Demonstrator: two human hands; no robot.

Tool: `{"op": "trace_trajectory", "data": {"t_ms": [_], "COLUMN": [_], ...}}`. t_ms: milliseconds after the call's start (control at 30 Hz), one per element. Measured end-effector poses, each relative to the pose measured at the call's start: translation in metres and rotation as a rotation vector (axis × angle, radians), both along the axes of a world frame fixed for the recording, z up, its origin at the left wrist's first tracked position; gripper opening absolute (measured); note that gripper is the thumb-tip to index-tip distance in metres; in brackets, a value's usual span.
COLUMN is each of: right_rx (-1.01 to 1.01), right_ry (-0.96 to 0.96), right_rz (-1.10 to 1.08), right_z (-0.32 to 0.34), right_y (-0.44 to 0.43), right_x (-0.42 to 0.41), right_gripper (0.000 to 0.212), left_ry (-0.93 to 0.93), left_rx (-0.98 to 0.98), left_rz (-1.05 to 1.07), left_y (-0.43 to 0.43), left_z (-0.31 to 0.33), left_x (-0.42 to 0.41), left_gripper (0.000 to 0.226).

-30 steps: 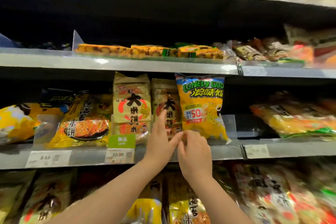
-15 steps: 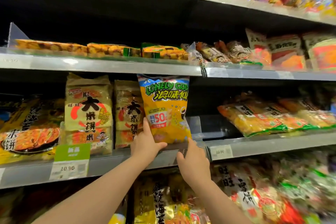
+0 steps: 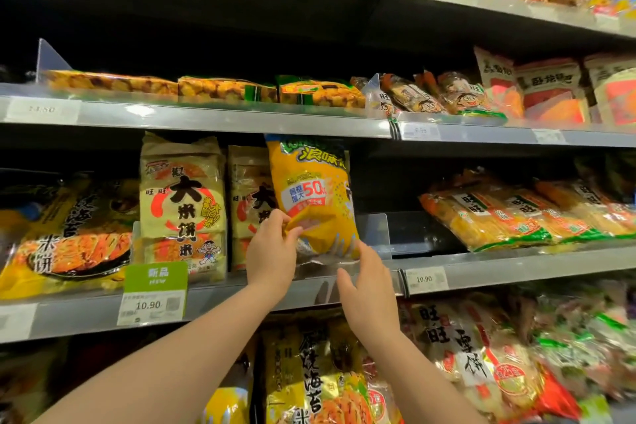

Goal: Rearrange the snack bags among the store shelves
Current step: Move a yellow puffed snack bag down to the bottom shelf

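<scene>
A yellow snack bag (image 3: 309,189) stands upright on the middle shelf (image 3: 481,268), its top hidden behind the rail of the shelf above. My left hand (image 3: 272,251) pinches the bag's lower left, creasing the foil. My right hand (image 3: 364,289) is just below the bag's lower right corner, fingers fairly straight, fingertips at the corner and the shelf's clear front lip. Two beige rice-cracker bags (image 3: 182,203) (image 3: 251,203) stand directly left of the yellow bag.
A clear divider (image 3: 375,234) stands just right of the yellow bag, with a dark gap behind it. Orange-and-green packs (image 3: 516,213) lie further right. Flat packs (image 3: 227,89) fill the shelf above, and seaweed cracker bags (image 3: 309,372) the shelf below. Price tags (image 3: 148,303) hang on the rail.
The yellow bag has risen and tilted, so its top now hides behind the upper rail. My left hand went from cupping its side to pinching it. My right hand stays under its corner.
</scene>
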State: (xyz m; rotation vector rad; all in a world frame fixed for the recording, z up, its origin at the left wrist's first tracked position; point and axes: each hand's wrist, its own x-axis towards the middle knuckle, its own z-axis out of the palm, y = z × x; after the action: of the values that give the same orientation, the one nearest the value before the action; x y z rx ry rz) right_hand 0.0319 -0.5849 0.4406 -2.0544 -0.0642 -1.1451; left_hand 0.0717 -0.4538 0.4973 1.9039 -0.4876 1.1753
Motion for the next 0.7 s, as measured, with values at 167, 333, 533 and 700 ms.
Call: {"op": "trace_trajectory", "data": {"t_ms": [167,333,533,700], "right_rx": [0.017,0.065,0.175,0.173], "right_ry": [0.027,-0.037,0.039,0.287], "right_rz": [0.015,0.029,0.161,0.395], "right_z": [0.001,0.008,-0.019,-0.065], "right_y": [0.011,0.034,0.067,0.107], "right_x": [-0.021,-0.061,-0.106,-0.146], "right_gripper": [0.057,0.06,0.05,0.063], "left_ry": [-0.059,-0.085,-0.11,-0.065], "left_rx": [-0.094,-0.069,0.052,0.049], "left_rz": [0.003,-0.025,-0.022,0.062], "left_y": [0.027,0.057,0.101,0.157], "left_z": [0.005,-0.001,-0.049,-0.114], "left_x": [-0.022,-0.061,-0.115,-0.158], "left_gripper": [0.018,0.019,0.017,0.015]}}
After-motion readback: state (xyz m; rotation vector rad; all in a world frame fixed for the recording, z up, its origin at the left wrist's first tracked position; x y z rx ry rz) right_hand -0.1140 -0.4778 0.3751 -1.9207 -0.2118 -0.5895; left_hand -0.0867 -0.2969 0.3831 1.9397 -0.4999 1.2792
